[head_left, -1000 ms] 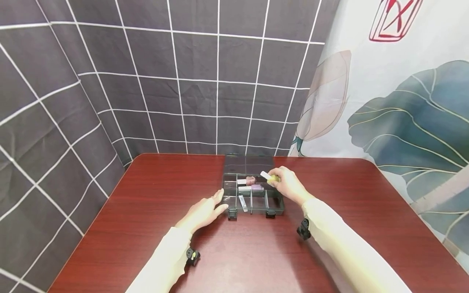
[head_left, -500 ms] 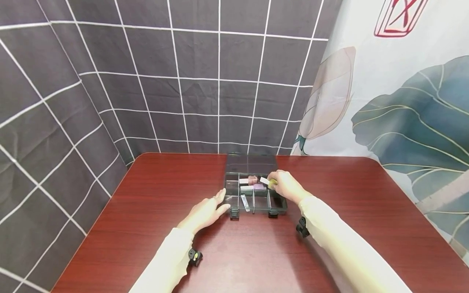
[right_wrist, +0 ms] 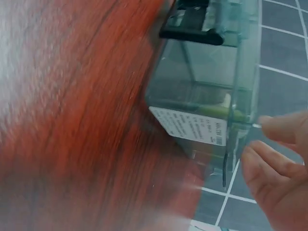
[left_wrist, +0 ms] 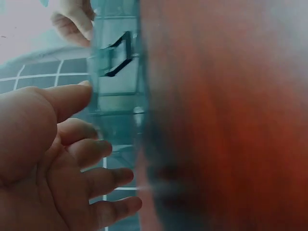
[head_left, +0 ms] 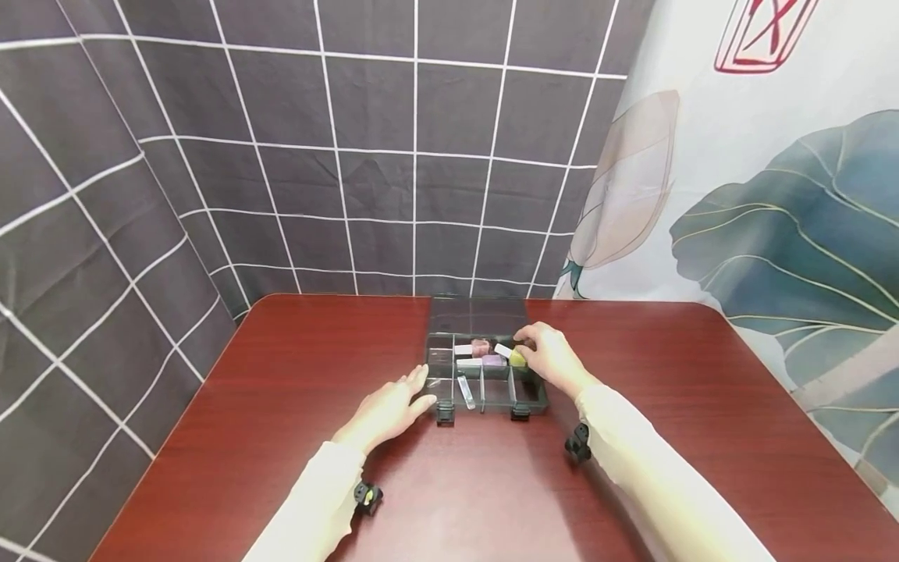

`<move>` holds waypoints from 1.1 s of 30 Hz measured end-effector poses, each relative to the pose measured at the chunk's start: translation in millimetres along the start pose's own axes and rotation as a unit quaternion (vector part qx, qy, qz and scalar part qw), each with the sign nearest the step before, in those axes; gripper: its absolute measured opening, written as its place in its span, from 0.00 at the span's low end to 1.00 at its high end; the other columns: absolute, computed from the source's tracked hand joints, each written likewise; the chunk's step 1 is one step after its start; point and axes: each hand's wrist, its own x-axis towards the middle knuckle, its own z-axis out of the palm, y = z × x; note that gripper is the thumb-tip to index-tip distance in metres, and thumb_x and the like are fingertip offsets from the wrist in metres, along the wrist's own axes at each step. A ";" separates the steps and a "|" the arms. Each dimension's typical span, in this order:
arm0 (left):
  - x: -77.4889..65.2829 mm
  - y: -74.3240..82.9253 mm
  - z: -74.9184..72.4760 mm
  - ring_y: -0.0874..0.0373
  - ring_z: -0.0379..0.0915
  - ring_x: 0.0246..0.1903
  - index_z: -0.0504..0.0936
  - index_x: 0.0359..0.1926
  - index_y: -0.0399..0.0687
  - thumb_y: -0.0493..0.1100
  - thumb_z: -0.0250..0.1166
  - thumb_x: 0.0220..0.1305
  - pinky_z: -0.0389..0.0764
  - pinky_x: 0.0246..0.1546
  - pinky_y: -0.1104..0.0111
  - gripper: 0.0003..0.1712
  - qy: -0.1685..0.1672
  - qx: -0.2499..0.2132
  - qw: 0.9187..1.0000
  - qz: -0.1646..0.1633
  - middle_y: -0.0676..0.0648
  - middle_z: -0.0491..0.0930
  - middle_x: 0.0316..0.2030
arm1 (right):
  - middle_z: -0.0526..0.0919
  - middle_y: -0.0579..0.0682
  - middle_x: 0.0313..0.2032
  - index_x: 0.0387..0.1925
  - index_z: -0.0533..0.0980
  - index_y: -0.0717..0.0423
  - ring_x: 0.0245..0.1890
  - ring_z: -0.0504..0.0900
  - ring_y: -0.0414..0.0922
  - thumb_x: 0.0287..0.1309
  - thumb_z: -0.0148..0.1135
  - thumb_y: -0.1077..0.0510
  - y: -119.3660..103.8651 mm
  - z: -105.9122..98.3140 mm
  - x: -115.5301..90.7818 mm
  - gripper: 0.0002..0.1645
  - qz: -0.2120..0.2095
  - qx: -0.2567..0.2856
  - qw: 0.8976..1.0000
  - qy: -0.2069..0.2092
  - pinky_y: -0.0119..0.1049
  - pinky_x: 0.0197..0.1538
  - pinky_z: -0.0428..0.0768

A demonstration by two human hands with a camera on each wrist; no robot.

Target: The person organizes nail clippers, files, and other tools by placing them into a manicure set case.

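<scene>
A dark see-through compartment box (head_left: pixel 495 407) stands on the table, its lid (head_left: pixel 477 316) laid open at the back. In its long rear compartment lie a pink nail polish bottle (head_left: pixel 481 348), a lilac one (head_left: pixel 494 361) and a yellow one (head_left: pixel 518 358), each with a white cap. A slim silver nail clipper (head_left: pixel 467 392) lies in a front compartment. My right hand (head_left: pixel 551 355) hovers at the box's right rear corner; in the right wrist view its thumb and fingers are apart, holding nothing. My left hand (head_left: pixel 385 410) rests with extended fingers against the box's left side.
Two black latches (head_left: pixel 445 414) hang on the box's front edge. A white printed label (right_wrist: pixel 192 126) sticks to the right side wall. The red-brown table (head_left: pixel 316 336) ends at a grey gridded cloth (head_left: pixel 365 187) and a floral curtain (head_left: pixel 794 234).
The right hand has lowered the yellow nail polish bottle into the rear compartment and let it go. The left hand has stayed at the box's left side.
</scene>
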 end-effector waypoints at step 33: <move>93.3 -27.3 -16.8 0.38 0.35 0.68 0.35 0.68 0.25 0.64 0.39 0.69 0.42 0.66 0.55 0.50 -0.002 -0.709 0.691 -0.141 0.28 0.37 0.68 | 0.66 0.72 0.57 0.65 0.54 0.74 0.59 0.67 0.60 0.71 0.40 0.49 27.6 6.9 18.6 0.34 0.311 0.398 0.863 0.009 0.49 0.60 0.65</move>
